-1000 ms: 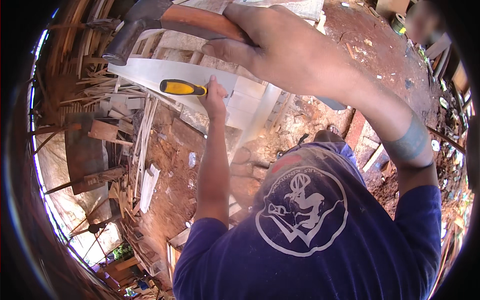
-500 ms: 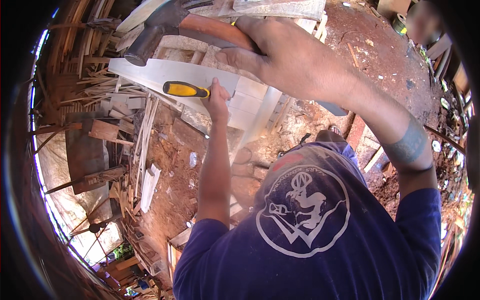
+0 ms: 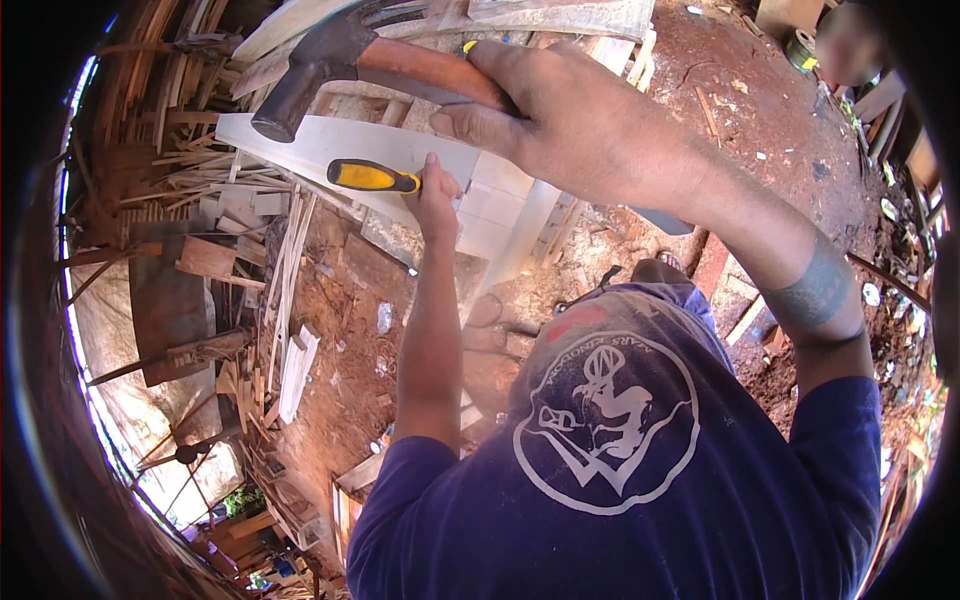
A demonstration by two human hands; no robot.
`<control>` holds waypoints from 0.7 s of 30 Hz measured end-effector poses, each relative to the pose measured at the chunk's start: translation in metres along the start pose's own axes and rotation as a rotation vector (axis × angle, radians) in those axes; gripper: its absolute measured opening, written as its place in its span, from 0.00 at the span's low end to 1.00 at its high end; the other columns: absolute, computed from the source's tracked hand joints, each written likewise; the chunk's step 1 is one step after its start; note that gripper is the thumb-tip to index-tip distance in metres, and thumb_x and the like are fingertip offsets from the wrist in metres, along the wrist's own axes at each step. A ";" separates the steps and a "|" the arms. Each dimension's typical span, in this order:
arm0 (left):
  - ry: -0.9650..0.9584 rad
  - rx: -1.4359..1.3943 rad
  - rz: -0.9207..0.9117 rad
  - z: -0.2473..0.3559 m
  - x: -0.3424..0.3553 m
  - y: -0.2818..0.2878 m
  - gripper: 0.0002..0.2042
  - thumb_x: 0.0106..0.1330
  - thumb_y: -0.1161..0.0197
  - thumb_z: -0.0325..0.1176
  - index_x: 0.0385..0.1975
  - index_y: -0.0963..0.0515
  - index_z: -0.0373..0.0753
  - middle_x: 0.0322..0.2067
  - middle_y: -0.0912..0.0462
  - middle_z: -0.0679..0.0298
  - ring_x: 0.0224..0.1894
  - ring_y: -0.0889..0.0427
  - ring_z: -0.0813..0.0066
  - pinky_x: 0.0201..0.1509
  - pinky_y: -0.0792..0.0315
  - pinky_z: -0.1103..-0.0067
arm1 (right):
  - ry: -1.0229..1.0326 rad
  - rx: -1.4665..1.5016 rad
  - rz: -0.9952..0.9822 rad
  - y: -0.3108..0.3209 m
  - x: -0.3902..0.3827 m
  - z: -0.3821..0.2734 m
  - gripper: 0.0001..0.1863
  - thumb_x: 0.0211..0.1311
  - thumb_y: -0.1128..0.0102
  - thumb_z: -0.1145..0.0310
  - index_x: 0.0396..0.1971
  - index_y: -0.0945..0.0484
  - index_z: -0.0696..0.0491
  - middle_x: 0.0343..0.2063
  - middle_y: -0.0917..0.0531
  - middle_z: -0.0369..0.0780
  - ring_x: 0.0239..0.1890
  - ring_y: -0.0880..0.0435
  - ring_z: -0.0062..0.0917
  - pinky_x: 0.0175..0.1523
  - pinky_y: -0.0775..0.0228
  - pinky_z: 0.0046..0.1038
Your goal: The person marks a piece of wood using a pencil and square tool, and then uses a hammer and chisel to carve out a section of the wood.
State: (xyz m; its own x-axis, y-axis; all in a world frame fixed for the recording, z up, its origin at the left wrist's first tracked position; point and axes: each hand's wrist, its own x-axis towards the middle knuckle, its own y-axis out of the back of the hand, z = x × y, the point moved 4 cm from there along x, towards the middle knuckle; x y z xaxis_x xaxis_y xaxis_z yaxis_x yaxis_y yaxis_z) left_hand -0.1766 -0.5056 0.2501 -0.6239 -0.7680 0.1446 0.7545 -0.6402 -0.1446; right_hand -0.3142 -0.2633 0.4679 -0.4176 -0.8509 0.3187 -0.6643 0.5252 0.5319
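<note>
My right hand (image 3: 575, 120) is closed round the wooden handle of a claw hammer (image 3: 440, 72). The hammer's dark metal head is raised at the upper left, nearer to the camera than the board below. My left hand (image 3: 435, 205) grips a chisel (image 3: 366, 176) with a yellow and black handle, low over a pale wooden board (image 3: 330, 138). The handle points left out of my fingers; the blade is mostly hidden by the hand. Pencil-like lines and a small dark notch show on the board beside my left hand.
Long timber pieces (image 3: 560, 15) lie beyond the board. Wood strips and offcuts (image 3: 215, 260) are heaped on the left. Shavings and litter cover the reddish dirt floor (image 3: 350, 290). A spool (image 3: 800, 50) stands at the far right, next to a blurred round patch.
The hammer and my right hand have shifted very slightly to the right and down. My left hand and the chisel stay in almost the same place.
</note>
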 end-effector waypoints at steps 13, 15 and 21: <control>-0.003 0.038 0.166 0.000 -0.007 -0.001 0.26 0.77 0.45 0.36 0.12 0.43 0.45 0.12 0.41 0.73 0.15 0.44 0.82 0.23 0.44 0.77 | 0.018 0.002 -0.012 -0.001 0.005 -0.012 0.24 0.71 0.41 0.52 0.46 0.21 0.62 0.22 0.18 0.51 0.29 0.13 0.41 0.38 0.22 0.38; 0.018 0.035 0.148 0.001 -0.008 0.000 0.26 0.77 0.45 0.36 0.12 0.43 0.45 0.12 0.40 0.73 0.15 0.44 0.82 0.23 0.43 0.77 | 0.038 -0.027 0.032 0.000 0.005 -0.014 0.24 0.71 0.41 0.52 0.47 0.20 0.61 0.22 0.17 0.51 0.30 0.12 0.42 0.39 0.20 0.39; 0.018 0.101 0.142 0.011 -0.008 -0.012 0.25 0.76 0.43 0.35 0.14 0.45 0.45 0.12 0.41 0.73 0.16 0.43 0.82 0.23 0.44 0.78 | 0.029 -0.030 0.050 -0.001 0.004 -0.013 0.24 0.71 0.41 0.51 0.47 0.20 0.61 0.23 0.17 0.51 0.31 0.12 0.42 0.40 0.20 0.40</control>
State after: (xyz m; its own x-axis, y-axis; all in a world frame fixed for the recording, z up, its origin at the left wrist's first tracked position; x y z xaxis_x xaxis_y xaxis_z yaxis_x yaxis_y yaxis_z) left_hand -0.1781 -0.4913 0.2615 -0.5123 -0.8514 0.1124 0.8514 -0.5207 -0.0635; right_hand -0.3075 -0.2676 0.4787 -0.4313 -0.8239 0.3676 -0.6240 0.5667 0.5380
